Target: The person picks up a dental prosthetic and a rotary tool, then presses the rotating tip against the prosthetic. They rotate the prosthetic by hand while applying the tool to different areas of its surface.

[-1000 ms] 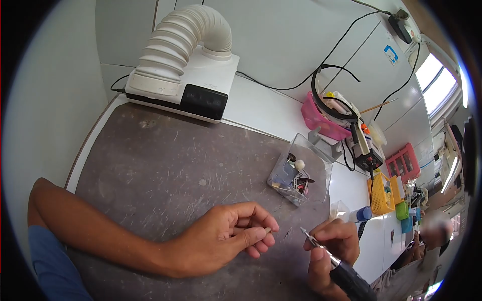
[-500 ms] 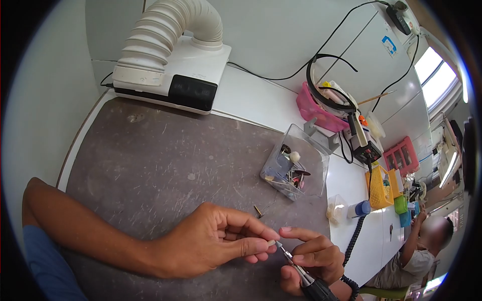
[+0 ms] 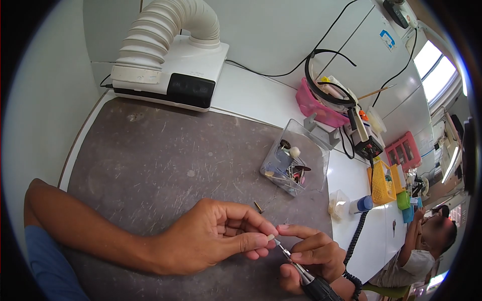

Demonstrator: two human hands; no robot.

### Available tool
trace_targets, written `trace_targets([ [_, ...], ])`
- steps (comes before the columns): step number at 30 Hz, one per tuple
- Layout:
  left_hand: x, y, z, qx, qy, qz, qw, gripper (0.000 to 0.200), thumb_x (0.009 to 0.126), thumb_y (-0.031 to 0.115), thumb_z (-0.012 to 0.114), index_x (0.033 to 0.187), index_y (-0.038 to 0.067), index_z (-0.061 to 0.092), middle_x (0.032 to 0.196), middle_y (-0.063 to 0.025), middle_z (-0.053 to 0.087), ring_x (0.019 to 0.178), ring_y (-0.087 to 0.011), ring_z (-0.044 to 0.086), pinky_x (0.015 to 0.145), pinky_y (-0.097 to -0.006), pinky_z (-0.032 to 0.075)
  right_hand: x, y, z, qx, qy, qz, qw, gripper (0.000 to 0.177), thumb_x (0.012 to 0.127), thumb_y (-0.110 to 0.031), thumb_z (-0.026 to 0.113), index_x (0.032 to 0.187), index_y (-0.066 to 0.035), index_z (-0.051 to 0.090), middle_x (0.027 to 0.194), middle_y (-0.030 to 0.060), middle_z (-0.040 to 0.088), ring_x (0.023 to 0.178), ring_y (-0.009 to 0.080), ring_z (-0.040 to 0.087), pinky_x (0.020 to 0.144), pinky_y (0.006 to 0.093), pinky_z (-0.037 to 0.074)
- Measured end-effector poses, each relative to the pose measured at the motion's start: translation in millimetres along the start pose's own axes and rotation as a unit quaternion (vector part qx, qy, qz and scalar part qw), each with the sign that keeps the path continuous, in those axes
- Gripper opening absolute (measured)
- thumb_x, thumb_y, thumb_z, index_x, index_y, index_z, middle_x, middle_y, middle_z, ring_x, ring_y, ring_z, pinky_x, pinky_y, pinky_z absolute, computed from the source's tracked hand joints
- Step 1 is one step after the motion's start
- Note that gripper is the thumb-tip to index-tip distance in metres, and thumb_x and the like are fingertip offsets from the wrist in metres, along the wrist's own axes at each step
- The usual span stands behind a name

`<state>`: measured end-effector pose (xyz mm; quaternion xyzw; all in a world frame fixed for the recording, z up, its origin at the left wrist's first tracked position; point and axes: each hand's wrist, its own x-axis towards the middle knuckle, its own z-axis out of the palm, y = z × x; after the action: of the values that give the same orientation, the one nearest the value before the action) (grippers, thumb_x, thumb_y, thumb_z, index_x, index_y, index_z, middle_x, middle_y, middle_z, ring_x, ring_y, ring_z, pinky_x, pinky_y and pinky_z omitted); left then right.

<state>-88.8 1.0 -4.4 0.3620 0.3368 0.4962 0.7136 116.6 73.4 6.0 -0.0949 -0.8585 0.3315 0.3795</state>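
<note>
My left hand (image 3: 216, 238) pinches a small pale piece (image 3: 270, 237) between thumb and index fingertips, low in the middle of the view. From the right, my right hand (image 3: 314, 253) grips a rotary handpiece (image 3: 303, 273) with a silver neck and black body. The handpiece's small grey-blue tip (image 3: 277, 242) is at the pale piece; whether they touch is unclear. A small brass-coloured bit (image 3: 258, 207) lies on the grey mat just above my hands.
A clear box (image 3: 273, 173) of bits sits on the grey mat (image 3: 150, 165). Behind are a white hose unit (image 3: 196, 65) and pink basket (image 3: 316, 108). Right are a blue-lidded jar (image 3: 362, 204), coiled cord (image 3: 355, 241), yellow basket (image 3: 382, 185) and seated person (image 3: 414, 261).
The pale piece is turned more upright in my left fingertips, with more of it showing. The view has shifted slightly. The seated person at the right has moved a little.
</note>
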Motion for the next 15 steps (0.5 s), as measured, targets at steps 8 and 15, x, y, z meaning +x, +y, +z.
trace_targets([
  [8, -0.1, 0.7, -0.2, 0.005, -0.006, 0.001, 1.0, 0.021, 0.09, 0.004, 0.058, 0.109, -0.006, 0.057, 0.101, -0.0157, 0.063, 0.095, -0.0176, 0.064, 0.083, -0.0268, 0.054, 5.0, -0.4, 0.5, -0.006, 0.003, -0.015, 1.0, 0.03, 0.067, 0.0, 0.079, 0.083, -0.004, 0.055, 0.071, 0.0093, 0.061, 0.089, 0.0378, 0.067, 0.065, 0.0332, 0.058],
  [15, 0.3, -0.9, -1.2, 0.002, -0.009, -0.005, 1.0, 0.021, 0.09, 0.004, 0.058, 0.109, -0.006, 0.057, 0.101, -0.0157, 0.063, 0.095, -0.0173, 0.064, 0.083, -0.0267, 0.053, 1.4, -0.2, 1.3, 0.0, -0.002, 0.003, 1.0, 0.03, 0.067, -0.001, 0.079, 0.083, -0.004, 0.055, 0.071, 0.0098, 0.062, 0.089, 0.0374, 0.067, 0.065, 0.0333, 0.058],
])
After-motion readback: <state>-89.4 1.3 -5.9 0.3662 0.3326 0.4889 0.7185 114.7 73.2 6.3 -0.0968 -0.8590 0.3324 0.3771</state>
